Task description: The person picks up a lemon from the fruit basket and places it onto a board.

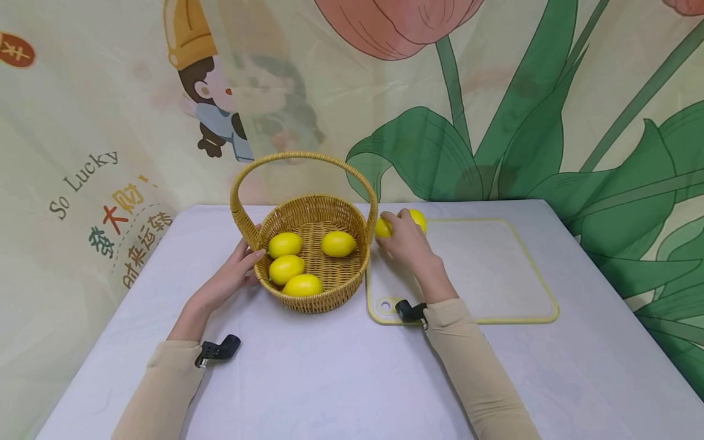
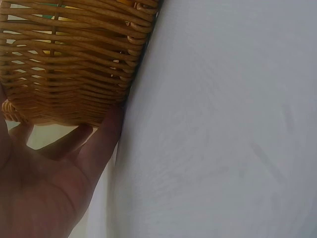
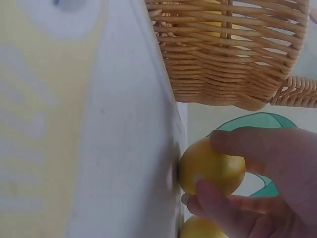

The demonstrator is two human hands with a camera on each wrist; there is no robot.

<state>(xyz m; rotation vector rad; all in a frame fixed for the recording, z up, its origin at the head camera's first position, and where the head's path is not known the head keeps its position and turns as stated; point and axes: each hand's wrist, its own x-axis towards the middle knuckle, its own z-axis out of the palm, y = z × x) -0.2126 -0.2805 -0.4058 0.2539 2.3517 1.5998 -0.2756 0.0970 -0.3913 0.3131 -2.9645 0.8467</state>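
Note:
A wicker basket (image 1: 313,305) with a tall arched handle stands on the table and holds several yellow lemons (image 1: 338,244). At its left side, my left hand (image 1: 233,272) holds the basket near the handle's base, fingers spread along the woven wall (image 2: 74,69). My right hand (image 1: 407,241) is over the far left corner of a cutting board (image 1: 473,269), just right of the basket. Its thumb and fingers grip a lemon (image 3: 210,166) close over the board. Beside the hand lies another lemon (image 1: 418,219), partly hidden by it.
The white board has a yellow-green rim and a hanging hole (image 1: 386,305) at its near left corner. A white cloth covers the table (image 1: 308,379). Right behind the table hangs a printed curtain (image 1: 418,140) with tulips and a cartoon figure.

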